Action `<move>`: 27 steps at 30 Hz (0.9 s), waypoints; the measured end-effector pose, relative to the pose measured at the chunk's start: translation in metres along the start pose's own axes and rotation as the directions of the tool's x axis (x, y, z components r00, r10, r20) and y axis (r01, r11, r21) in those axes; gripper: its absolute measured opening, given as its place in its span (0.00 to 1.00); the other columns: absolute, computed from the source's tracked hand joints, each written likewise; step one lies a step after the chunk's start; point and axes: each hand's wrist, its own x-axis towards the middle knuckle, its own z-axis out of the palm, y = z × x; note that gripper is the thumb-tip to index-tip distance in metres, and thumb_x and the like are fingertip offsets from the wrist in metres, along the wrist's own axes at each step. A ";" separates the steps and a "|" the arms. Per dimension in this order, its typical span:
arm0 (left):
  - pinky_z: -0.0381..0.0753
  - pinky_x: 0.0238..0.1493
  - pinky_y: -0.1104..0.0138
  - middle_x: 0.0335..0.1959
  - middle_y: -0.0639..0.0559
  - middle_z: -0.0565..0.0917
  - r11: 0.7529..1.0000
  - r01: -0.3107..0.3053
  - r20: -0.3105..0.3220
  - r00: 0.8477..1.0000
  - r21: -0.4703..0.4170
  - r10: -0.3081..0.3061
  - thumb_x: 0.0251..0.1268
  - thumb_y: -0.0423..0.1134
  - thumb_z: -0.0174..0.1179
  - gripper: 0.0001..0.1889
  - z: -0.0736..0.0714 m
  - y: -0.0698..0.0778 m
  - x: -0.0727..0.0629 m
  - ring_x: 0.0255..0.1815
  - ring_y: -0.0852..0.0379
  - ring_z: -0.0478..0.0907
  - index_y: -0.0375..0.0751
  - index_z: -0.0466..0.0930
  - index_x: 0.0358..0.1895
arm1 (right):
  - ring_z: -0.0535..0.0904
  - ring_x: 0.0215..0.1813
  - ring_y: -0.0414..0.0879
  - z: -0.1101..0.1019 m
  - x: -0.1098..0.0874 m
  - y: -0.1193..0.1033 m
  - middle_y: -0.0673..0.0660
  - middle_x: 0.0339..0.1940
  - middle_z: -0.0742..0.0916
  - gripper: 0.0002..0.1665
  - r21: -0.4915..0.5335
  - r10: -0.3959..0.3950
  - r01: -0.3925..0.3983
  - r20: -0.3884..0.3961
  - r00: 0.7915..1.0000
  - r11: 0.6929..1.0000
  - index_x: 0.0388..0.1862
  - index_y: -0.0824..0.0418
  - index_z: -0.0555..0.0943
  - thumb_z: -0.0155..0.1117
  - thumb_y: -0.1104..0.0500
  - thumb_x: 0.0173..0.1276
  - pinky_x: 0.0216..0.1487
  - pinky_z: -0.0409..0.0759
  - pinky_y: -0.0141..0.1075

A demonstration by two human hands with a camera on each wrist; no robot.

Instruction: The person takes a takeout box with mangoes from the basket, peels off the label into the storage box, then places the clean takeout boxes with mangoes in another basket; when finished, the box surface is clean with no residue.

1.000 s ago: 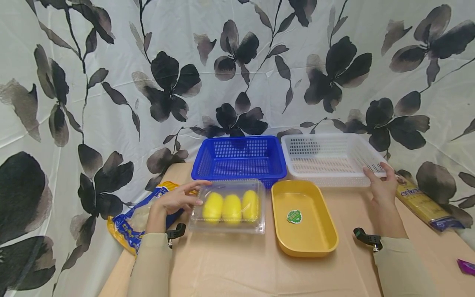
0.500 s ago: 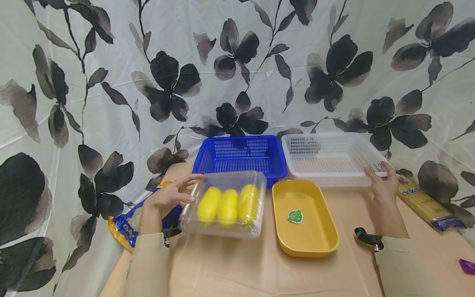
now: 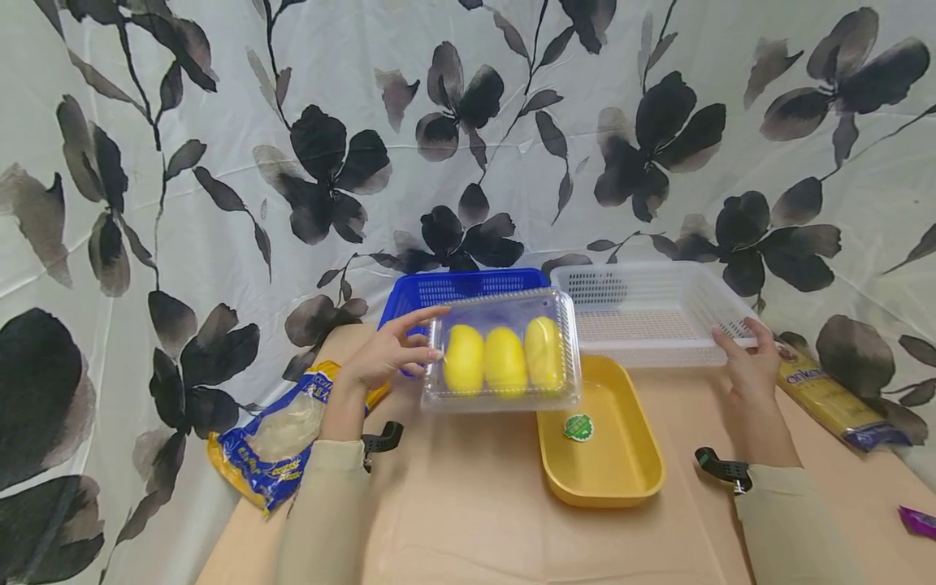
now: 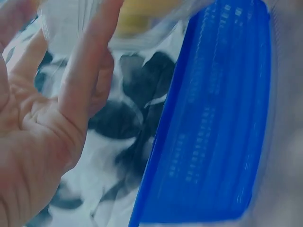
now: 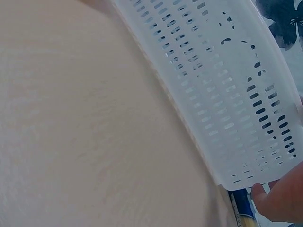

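Observation:
My left hand (image 3: pixel 380 357) holds a clear plastic clamshell box (image 3: pixel 504 305) by its left side. Inside lie three yellow oblong pieces (image 3: pixel 504 364) in a row. The raised box overlaps the blue basket (image 3: pixel 398 302) and the back of the yellow tray (image 3: pixel 603 483) in the head view. Only a blurred part of the box shows at the top of the left wrist view, above my fingers. My right hand (image 3: pixel 755 370) grips the front right corner of the white basket (image 3: pixel 651 356); in the right wrist view, the thumb (image 5: pixel 260 194) is at the basket's rim.
A blue and yellow food bag (image 3: pixel 281 431) lies on the left, beside my left forearm. To the right, behind my right wrist, is a yellow pack (image 3: pixel 834 398). A small purple packet (image 3: pixel 916 522) lies at the far right edge. Flower-printed cloth (image 3: pixel 468 162) hangs behind the table.
My left hand has raised the clamshell box, first tilting it, then carrying it right and back over the blue basket's front. My right hand stays at the white basket's corner.

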 end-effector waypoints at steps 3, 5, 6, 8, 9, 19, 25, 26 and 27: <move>0.91 0.44 0.51 0.76 0.45 0.71 0.999 -0.029 -0.013 1.000 -0.035 0.029 0.64 0.35 0.74 0.39 0.012 0.006 0.025 0.57 0.45 0.84 0.60 0.70 0.77 | 0.63 0.67 0.35 0.000 0.000 0.000 0.39 0.76 0.67 0.50 0.007 -0.001 0.001 -0.006 1.000 1.000 0.80 0.35 0.65 0.80 0.48 0.63 0.55 0.69 0.21; 0.91 0.45 0.51 0.80 0.50 0.66 0.997 -0.057 -0.024 0.998 -0.057 0.055 0.64 0.33 0.73 0.38 0.020 0.011 0.042 0.59 0.45 0.83 0.60 0.71 0.76 | 0.63 0.68 0.35 0.000 0.000 0.000 0.39 0.76 0.68 0.50 0.011 0.002 -0.002 0.001 1.000 1.000 0.80 0.35 0.65 0.80 0.48 0.62 0.56 0.70 0.20; 0.91 0.44 0.51 0.80 0.51 0.65 0.996 -0.070 -0.029 0.997 -0.061 0.068 0.64 0.33 0.73 0.38 0.025 0.014 0.050 0.60 0.44 0.83 0.60 0.71 0.76 | 0.64 0.68 0.35 0.000 0.000 0.000 0.39 0.76 0.68 0.51 0.018 0.003 -0.003 0.006 1.000 1.000 0.80 0.35 0.65 0.80 0.48 0.62 0.56 0.70 0.20; 0.91 0.45 0.50 0.81 0.50 0.62 0.994 -0.088 -0.039 0.996 -0.070 0.085 0.64 0.32 0.73 0.37 0.033 0.019 0.065 0.61 0.42 0.82 0.60 0.72 0.75 | 0.65 0.66 0.35 -0.001 0.000 0.000 0.39 0.74 0.69 0.51 0.031 -0.002 0.001 0.011 1.000 1.000 0.80 0.35 0.65 0.81 0.49 0.62 0.53 0.71 0.19; 0.91 0.45 0.50 0.82 0.50 0.61 0.993 -0.091 -0.048 0.995 -0.071 0.087 0.64 0.32 0.73 0.37 0.037 0.021 0.072 0.62 0.42 0.81 0.61 0.73 0.75 | 0.66 0.66 0.34 -0.001 0.000 0.000 0.39 0.74 0.69 0.51 0.033 -0.003 0.003 0.015 1.000 0.999 0.81 0.36 0.65 0.81 0.49 0.62 0.50 0.73 0.18; 0.91 0.47 0.51 0.83 0.40 0.54 0.981 -0.113 -0.189 0.978 -0.157 0.082 0.64 0.28 0.71 0.36 0.076 0.033 0.134 0.56 0.43 0.85 0.62 0.75 0.73 | 0.66 0.52 0.34 -0.001 -0.003 0.001 0.39 0.60 0.72 0.48 -0.007 -0.042 0.042 -0.005 0.999 0.999 0.80 0.39 0.67 0.78 0.52 0.65 0.35 0.70 0.20; 0.91 0.47 0.52 0.79 0.38 0.63 0.972 -0.133 -0.243 0.966 -0.196 0.083 0.65 0.28 0.71 0.36 0.104 0.035 0.165 0.53 0.46 0.86 0.60 0.75 0.73 | 0.65 0.55 0.35 -0.002 -0.003 0.001 0.40 0.65 0.71 0.48 -0.028 -0.025 0.025 0.003 1.000 0.999 0.81 0.37 0.66 0.78 0.49 0.65 0.36 0.71 0.20; 0.91 0.47 0.52 0.79 0.38 0.63 0.969 -0.136 -0.248 0.965 -0.207 0.082 0.65 0.28 0.71 0.35 0.109 0.035 0.171 0.53 0.46 0.87 0.60 0.76 0.73 | 0.65 0.55 0.34 -0.002 -0.003 0.001 0.40 0.63 0.71 0.48 -0.028 -0.026 0.026 0.004 1.000 0.999 0.81 0.37 0.65 0.78 0.49 0.65 0.35 0.71 0.20; 0.91 0.47 0.52 0.79 0.38 0.62 0.967 -0.135 -0.251 0.965 -0.216 0.079 0.65 0.28 0.71 0.35 0.116 0.035 0.176 0.52 0.46 0.87 0.59 0.76 0.73 | 0.65 0.54 0.34 -0.002 -0.003 0.001 0.39 0.62 0.72 0.48 -0.020 -0.029 0.029 0.006 1.000 0.999 0.81 0.38 0.65 0.78 0.50 0.65 0.35 0.71 0.20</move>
